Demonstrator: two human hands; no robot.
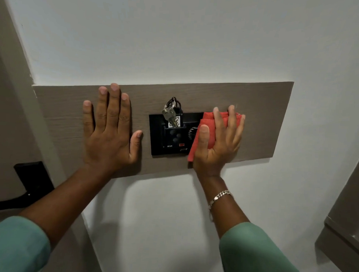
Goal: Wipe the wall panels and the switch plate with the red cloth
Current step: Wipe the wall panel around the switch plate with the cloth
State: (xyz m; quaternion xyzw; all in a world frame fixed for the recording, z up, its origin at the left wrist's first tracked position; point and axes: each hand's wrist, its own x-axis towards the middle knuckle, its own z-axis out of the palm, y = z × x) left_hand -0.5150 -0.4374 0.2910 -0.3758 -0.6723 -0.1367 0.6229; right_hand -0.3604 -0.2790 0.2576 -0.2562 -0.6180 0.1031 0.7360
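A wood-grain wall panel point(263, 119) runs across the white wall. A black switch plate point(159, 143) is set in its middle, with keys point(171, 115) hanging in its slot. My right hand point(219, 145) presses the folded red cloth point(206, 120) flat against the plate's right edge and the panel beside it. The hand hides most of the cloth and the plate's right end. My left hand point(111, 130) lies flat on the panel left of the plate, fingers spread, holding nothing.
A door frame point(15, 100) stands at the left with a black handle point(30, 180) on the door. A cabinet corner point(347, 221) juts in at the lower right. White wall point(178, 39) lies above and below the panel.
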